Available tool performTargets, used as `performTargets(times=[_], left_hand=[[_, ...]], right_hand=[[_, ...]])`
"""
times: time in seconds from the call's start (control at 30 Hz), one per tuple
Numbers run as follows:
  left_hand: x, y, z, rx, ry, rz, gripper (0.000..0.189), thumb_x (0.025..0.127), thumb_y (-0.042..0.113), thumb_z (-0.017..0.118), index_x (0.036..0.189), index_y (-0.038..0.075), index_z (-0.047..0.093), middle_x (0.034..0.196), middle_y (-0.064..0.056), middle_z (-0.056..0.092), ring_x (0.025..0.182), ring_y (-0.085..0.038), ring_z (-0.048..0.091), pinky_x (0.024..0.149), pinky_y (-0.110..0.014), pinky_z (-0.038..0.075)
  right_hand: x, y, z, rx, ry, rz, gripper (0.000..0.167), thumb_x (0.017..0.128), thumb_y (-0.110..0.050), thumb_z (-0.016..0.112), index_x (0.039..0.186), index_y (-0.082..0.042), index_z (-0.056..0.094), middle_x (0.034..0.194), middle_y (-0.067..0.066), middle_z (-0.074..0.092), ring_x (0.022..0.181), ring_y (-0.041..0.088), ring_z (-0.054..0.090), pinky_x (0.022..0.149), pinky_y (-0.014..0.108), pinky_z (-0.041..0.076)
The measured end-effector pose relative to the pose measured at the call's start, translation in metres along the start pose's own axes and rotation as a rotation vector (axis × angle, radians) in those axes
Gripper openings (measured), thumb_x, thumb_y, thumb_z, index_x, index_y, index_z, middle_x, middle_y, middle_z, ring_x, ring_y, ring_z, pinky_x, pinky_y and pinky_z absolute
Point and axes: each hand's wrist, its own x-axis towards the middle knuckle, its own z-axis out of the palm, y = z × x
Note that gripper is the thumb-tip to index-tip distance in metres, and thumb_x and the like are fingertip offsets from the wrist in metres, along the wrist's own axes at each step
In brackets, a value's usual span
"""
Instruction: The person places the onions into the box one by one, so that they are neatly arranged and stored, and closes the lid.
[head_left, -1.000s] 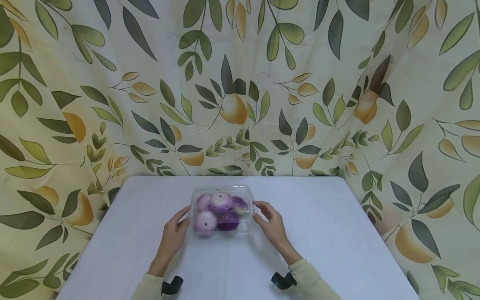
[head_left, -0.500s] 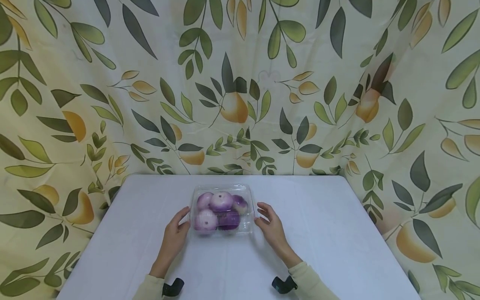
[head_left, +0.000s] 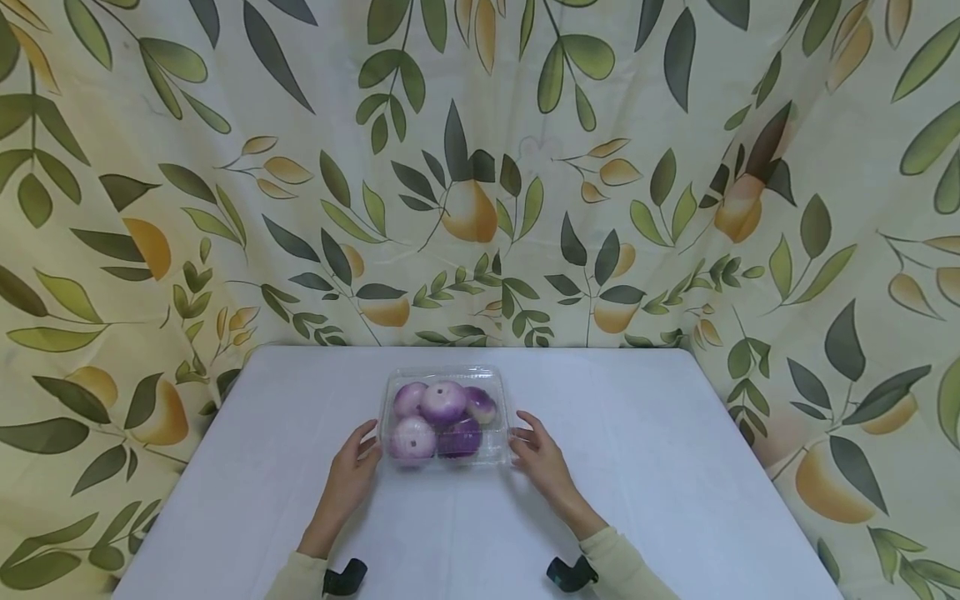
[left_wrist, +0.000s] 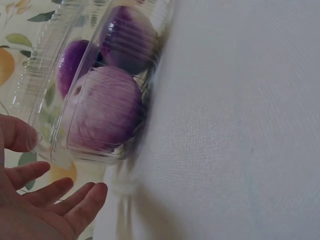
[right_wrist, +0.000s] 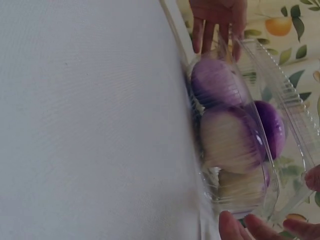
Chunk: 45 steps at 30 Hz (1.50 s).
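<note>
A clear plastic clamshell box [head_left: 491, 450] stands near the middle of the table, holding several round purple-and-white vegetables [head_left: 442, 402] that look like onions. At its left side is my left hand [head_left: 350, 467]; in the left wrist view the thumb [left_wrist: 22, 134] meets the rim while the other fingers extend loosely, apart from the wall. My right hand [head_left: 543, 462] is at the opposite side, its fingertips right at the box's edge. In the right wrist view its fingers [right_wrist: 260, 228] lie low beside the box and its thumb [right_wrist: 313, 178] is by the rim.
A white cloth [head_left: 645, 467] covers the table. Behind and on both sides hangs a curtain [head_left: 517, 192] printed with leaves and fruit. Dark devices [head_left: 572, 574] are worn at both wrists, by the pale sleeves [head_left: 626, 567].
My right fingers have drawn slightly away from the box's right side and sit a little lower. The left hand has shifted slightly down. The box stays in place.
</note>
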Motion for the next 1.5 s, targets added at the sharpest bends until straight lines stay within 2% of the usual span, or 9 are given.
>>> performTargets(times=[0.2,0.3,0.4,0.53,0.67,0.87,1.07,1.2,1.5], left_hand=[[-0.0014,-0.0009,0.0001,0.028,-0.016,-0.013,0.049,0.101,0.018,0.050,0.148,0.009,0.041,0.148,-0.019,0.048,0.128,-0.037,0.055,0.102,-0.047,0.051],[-0.0004,-0.0019,0.0003,0.050,-0.017,-0.034,0.052,0.100,0.017,0.051,0.149,0.009,0.039,0.139,-0.016,0.052,0.112,-0.029,0.064,0.090,-0.035,0.056],[0.0004,-0.0017,0.0006,0.059,-0.008,-0.060,0.053,0.098,0.014,0.053,0.149,0.010,0.041,0.125,-0.013,0.058,0.093,-0.015,0.065,0.074,-0.021,0.052],[-0.0007,-0.0006,0.0012,0.025,-0.002,-0.083,0.050,0.098,0.013,0.051,0.147,0.009,0.043,0.107,-0.014,0.064,0.074,-0.010,0.063,0.062,-0.020,0.051],[-0.0010,-0.0014,0.0023,-0.043,-0.005,-0.086,0.052,0.098,0.008,0.048,0.149,0.006,0.040,0.096,-0.018,0.067,0.064,-0.011,0.061,0.055,-0.022,0.053],[-0.0009,-0.0028,0.0032,-0.052,-0.007,-0.062,0.055,0.097,0.005,0.048,0.151,0.007,0.036,0.086,-0.018,0.066,0.063,-0.009,0.060,0.058,-0.022,0.055],[-0.0014,-0.0029,0.0035,-0.049,-0.010,-0.047,0.054,0.097,0.003,0.048,0.150,0.005,0.039,0.085,-0.019,0.066,0.063,-0.009,0.060,0.060,-0.022,0.056],[-0.0014,-0.0022,0.0033,-0.068,-0.018,-0.050,0.054,0.097,0.003,0.049,0.150,0.005,0.039,0.087,-0.020,0.066,0.064,-0.010,0.061,0.062,-0.022,0.057],[-0.0020,0.0042,0.0009,-0.070,-0.040,-0.040,0.054,0.096,0.000,0.049,0.149,0.004,0.040,0.085,-0.020,0.067,0.062,-0.013,0.064,0.059,-0.024,0.059]], right_hand=[[-0.0007,-0.0009,0.0017,-0.038,-0.010,0.001,0.057,0.096,-0.015,0.056,0.150,-0.011,0.039,0.123,0.024,0.065,0.094,0.028,0.068,0.072,0.036,0.061],[-0.0018,-0.0023,0.0012,-0.076,-0.019,-0.005,0.057,0.096,-0.017,0.056,0.150,-0.013,0.038,0.117,0.022,0.067,0.090,0.024,0.067,0.067,0.035,0.061],[-0.0027,-0.0029,0.0000,-0.112,-0.032,0.001,0.058,0.097,-0.017,0.055,0.151,-0.014,0.036,0.106,0.019,0.069,0.083,0.024,0.066,0.062,0.033,0.059],[-0.0034,-0.0021,-0.0010,-0.097,-0.070,0.025,0.060,0.097,-0.016,0.053,0.153,-0.016,0.033,0.090,0.016,0.069,0.073,0.021,0.065,0.057,0.029,0.054],[-0.0041,-0.0021,-0.0003,-0.060,-0.103,0.029,0.061,0.099,-0.014,0.051,0.155,-0.016,0.028,0.083,0.019,0.069,0.069,0.021,0.064,0.053,0.028,0.052],[-0.0048,0.0001,0.0010,-0.047,-0.149,0.037,0.064,0.100,-0.012,0.048,0.157,-0.017,0.021,0.082,0.025,0.067,0.064,0.020,0.062,0.053,0.028,0.052],[-0.0045,0.0022,0.0009,-0.070,-0.181,0.023,0.066,0.100,-0.010,0.046,0.158,-0.019,0.018,0.078,0.019,0.065,0.062,0.015,0.059,0.053,0.025,0.050],[-0.0054,0.0022,0.0007,-0.089,-0.181,0.013,0.066,0.099,-0.008,0.045,0.158,-0.019,0.018,0.074,0.013,0.063,0.061,0.014,0.056,0.052,0.024,0.048],[-0.0052,0.0042,0.0021,-0.107,-0.161,-0.003,0.065,0.100,-0.006,0.045,0.158,-0.019,0.020,0.073,0.015,0.062,0.058,0.013,0.053,0.050,0.022,0.046]])
